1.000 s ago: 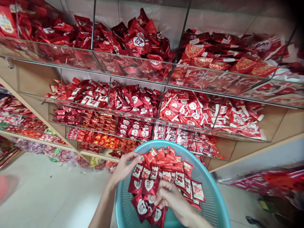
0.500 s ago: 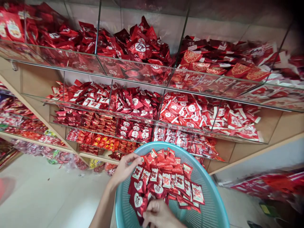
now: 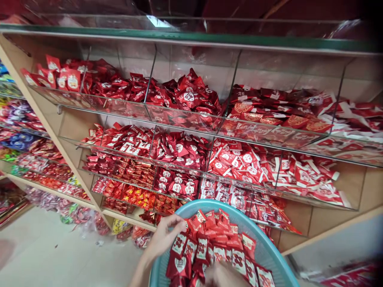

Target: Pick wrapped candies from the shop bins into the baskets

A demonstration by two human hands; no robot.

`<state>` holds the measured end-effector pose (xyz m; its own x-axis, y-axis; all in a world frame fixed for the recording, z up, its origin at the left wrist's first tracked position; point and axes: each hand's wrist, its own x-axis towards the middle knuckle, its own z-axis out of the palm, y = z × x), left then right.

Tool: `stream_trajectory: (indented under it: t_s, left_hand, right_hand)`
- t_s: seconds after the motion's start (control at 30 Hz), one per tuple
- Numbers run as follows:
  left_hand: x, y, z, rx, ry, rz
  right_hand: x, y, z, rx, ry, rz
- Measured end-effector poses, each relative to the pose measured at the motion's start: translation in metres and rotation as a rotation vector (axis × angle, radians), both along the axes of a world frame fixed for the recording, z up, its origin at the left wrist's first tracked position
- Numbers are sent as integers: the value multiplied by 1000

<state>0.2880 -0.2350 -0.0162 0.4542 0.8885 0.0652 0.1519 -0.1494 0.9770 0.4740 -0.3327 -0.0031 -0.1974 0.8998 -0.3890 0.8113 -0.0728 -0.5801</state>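
1. clock laid over the round, teal, perforated plastic basket (image 3: 265, 248); 12 faces the pale-wood, glass-fronted shelves (image 3: 359, 215).
2. inside the basket: small bright-red film packets (image 3: 211, 232) heaped at 12; red film packets with cream panels (image 3: 202, 249) across the middle, reaching toward 3; glossy dark-red film packets with white labels (image 3: 177, 270) near 9.
3. left hand (image 3: 168, 236) at 10, thumb and forefinger curved by the rim and a packet; i cannot tell whether it pinches anything.
4. right hand (image 3: 225, 275) low at centre, over the packets, blurred; fingers hidden, grip cannot be told.
5. handling, my guess: each packet light, film soft and slick, filling possibly crushable.
6. best hold: lightly by a flat edge, thumb against fingertip.
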Motion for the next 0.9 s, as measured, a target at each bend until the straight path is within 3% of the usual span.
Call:
stream_trajectory:
  t_s: [0.13,0.2,0.37,0.47,0.6,0.9]
  left_hand:
    - [0,-1,-2,9,-22,1]
    - [0,-1,-4,5,-32,4]
    - [0,-2,-5,-5,-31,16]
    - [-1,-3,-4,4,-29,24]
    - [-1,-2,-4,11,-31,37]
    - [-1,0,-7,7,-27,38]
  right_hand:
    - [-6,49,80,373,-31,-7]
    - [-13,81,112,523,-12,14]
    - [-32,169,161,803,-141,-16]
    - [-41,212,173,913,-244,-39]
    - [-54,245,176,901,-320,-46]
    - [-68,248,168,896,-323,-57]
